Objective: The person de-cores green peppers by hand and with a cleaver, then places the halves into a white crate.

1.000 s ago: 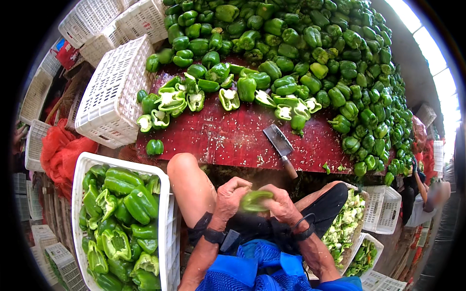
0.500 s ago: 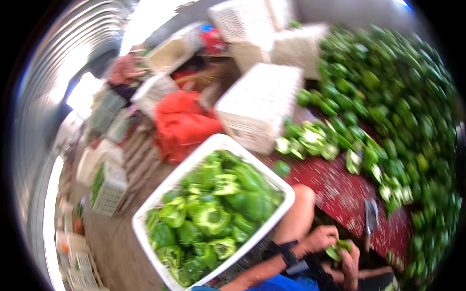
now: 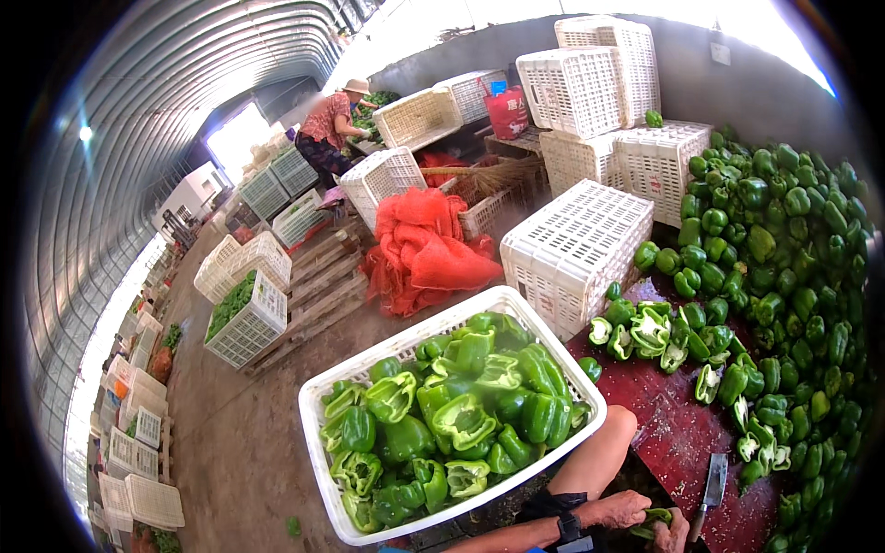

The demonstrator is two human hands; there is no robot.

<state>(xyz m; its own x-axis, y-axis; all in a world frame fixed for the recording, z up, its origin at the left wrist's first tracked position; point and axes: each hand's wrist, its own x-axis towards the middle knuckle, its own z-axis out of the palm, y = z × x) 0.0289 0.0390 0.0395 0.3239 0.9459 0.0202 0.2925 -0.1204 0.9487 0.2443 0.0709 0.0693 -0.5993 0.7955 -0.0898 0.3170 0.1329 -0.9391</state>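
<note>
Low at the right of centre, my left hand [image 3: 616, 510] and my right hand [image 3: 673, 532] are both closed on a green bell pepper [image 3: 653, 522], partly hidden by the fingers. Just right of my right hand, a broad-bladed knife [image 3: 714, 481] lies on the red, seed-strewn surface [image 3: 645, 396]. A white plastic crate [image 3: 318, 461], to the left of my knee, is heaped with cut green peppers [image 3: 406, 441], several hollowed out. More cut peppers [image 3: 653, 332] lie on the red surface beyond my hands.
A large pile of whole peppers [image 3: 784, 249] fills the right side. An upturned white crate [image 3: 581, 244], red mesh sacks [image 3: 424, 244] and a wooden pallet [image 3: 318, 300] stand farther off. A person in a hat [image 3: 327, 129] bends over peppers at the back.
The whole view has shifted, so the crate and pepper pile appear farther right and lower, and the blur has gone. My hands sit lower in the picture, still on the pepper.
</note>
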